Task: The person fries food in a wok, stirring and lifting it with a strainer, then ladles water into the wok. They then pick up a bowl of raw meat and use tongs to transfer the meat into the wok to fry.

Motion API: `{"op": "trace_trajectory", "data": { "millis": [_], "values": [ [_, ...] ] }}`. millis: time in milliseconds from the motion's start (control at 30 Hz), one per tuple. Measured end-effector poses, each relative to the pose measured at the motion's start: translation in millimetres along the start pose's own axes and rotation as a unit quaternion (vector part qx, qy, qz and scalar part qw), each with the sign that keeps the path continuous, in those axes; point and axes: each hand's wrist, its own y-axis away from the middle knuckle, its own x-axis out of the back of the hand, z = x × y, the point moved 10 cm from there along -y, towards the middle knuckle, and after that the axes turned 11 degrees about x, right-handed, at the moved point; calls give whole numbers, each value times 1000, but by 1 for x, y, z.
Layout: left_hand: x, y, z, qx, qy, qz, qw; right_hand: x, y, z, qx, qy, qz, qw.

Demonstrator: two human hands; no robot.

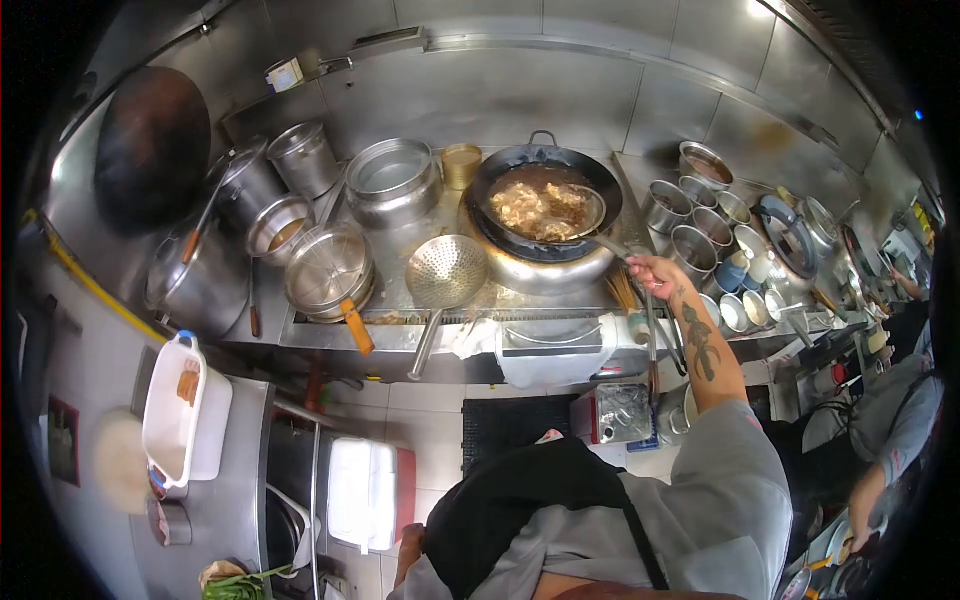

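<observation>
My right hand [655, 275] is closed around the handle of a skimmer [598, 210], whose round head rests in a large dark wok [490, 235]. Pale golden pieces of food [530, 208] are bubbling in brown oil inside the wok. Low by my hip hangs my left hand [410, 548], only partly in sight and blurred, so its fingers are not clear. A perforated metal strainer [447, 272] lies on the stove left of the wok, its handle over the front edge.
Metal pots [393, 200] and a wire-basket strainer [330, 270] stand left of the wok. Several seasoning containers [692, 250] crowd the right. A white tub [210, 430] sits on the left counter; a red-and-white cooler [365, 495] stands on the floor. Another person [900, 420] works at right.
</observation>
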Motion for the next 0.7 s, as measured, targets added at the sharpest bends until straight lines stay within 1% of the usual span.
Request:
{"op": "trace_trajectory", "data": {
  "millis": [100,200,300,400,433,533,633,700],
  "values": [
    [-4,9,2,22,1,-17,1000,-2,-6,14,-52,-79,-21,995],
    [-8,16,6,37,4,-27,999,-16,-10,22,-76,-99,-52,991],
    [-12,24,7,52,9,-35,998,-22,-18,30,-71,-89,-51,992],
    [-16,29,11,64,16,-40,997,-35,-31,37,-81,-155,-103,979],
    [-17,31,11,66,15,-42,997,-25,-46,43,-69,-129,-45,988],
    [-19,35,12,73,15,-49,996,-44,-62,46,-50,-135,-83,986],
    [-17,36,13,72,17,-56,996,-56,-48,38,-29,-107,-65,992],
    [-10,29,11,106,54,-34,992,-50,-57,42,-22,-114,-79,990]
  ]
}}
